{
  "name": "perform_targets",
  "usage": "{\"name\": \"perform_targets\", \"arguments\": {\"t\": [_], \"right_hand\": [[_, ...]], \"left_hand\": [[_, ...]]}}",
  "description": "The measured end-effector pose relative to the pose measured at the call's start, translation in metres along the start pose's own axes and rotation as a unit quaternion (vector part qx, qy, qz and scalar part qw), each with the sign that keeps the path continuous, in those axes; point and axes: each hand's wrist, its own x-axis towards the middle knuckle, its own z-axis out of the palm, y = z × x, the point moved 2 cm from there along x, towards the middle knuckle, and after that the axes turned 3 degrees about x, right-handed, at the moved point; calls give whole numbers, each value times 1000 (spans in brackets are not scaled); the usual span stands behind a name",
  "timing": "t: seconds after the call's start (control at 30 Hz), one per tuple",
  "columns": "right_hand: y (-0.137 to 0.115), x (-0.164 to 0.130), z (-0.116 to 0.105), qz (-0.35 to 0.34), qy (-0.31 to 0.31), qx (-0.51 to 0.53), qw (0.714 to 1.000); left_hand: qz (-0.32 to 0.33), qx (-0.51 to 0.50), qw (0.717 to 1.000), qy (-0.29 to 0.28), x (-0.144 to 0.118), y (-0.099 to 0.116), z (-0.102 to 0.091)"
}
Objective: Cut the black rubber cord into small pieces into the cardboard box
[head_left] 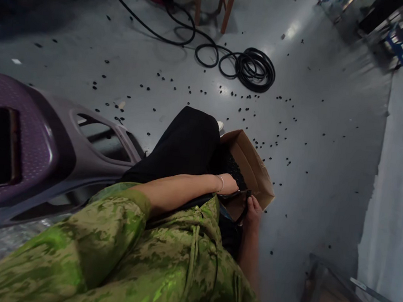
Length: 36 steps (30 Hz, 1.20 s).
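A thin black curved part [238, 203], strap-like or ring-like, is held between the two hands at the mouth of a brown cardboard box [253, 168] that stands tilted on the floor [313, 148] against the person's black-trousered knee [187, 145]. The part is judged to be light and probably flexible rubber or plastic, easily bent, so a hold at both ends, as seen, would suit it; its exact kind cannot be made out.

The right hand [253, 209] is closed about the part's right end, the fingers [253, 202] curled and pinching it. The left hand [228, 185] reaches across the lap to the part's other end; its fingers are mostly hidden behind the wrist and the box rim, so whether they are pinching or merely resting there cannot be told. A thin bracelet [220, 183] is worn on that wrist.

The box appears to be filled with small black pieces [234, 166], and many more like them [279, 130] are strewn over the grey floor. A coiled black cable [255, 69] lies farther off, near wooden stool legs [228, 5]. A large grey moulded plastic panel [44, 144] lies to the left, cut off by the frame. The camouflage-patterned top [132, 259] blocks the lower view, and the right edge is blurred.
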Motion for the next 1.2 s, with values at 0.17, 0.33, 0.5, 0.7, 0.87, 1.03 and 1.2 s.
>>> {"name": "perform_targets", "arguments": {"t": [0.17, 0.33, 0.5, 0.7, 0.87, 1.03, 1.2], "right_hand": [[-6, 4, 4, 21, 7, 7, 1000], [-13, 8, 7, 3, 7, 5, 1000], [-25, 12, 9, 8, 24, -22, 999], [-42, 10, 16, -1, -2, -35, 999], [-41, 13, 11, -14, -18, -34, 999], [-42, 13, 6, -19, -38, -56, 998], [-46, 10, 7, -51, -56, -107, 991]], "left_hand": [[6, 2, 1000, -10, -2, 2, -4], [-18, -14, 1000, -3, -2, 0, -6], [-52, -74, 996, -1, -2, -6, -4], [-51, -93, 994, 16, -5, -5, -6], [-40, -89, 995, 23, -6, -4, -7], [-41, -91, 995, 11, -6, -3, -9], [-46, -88, 995, -2, -6, -3, -8]]}}
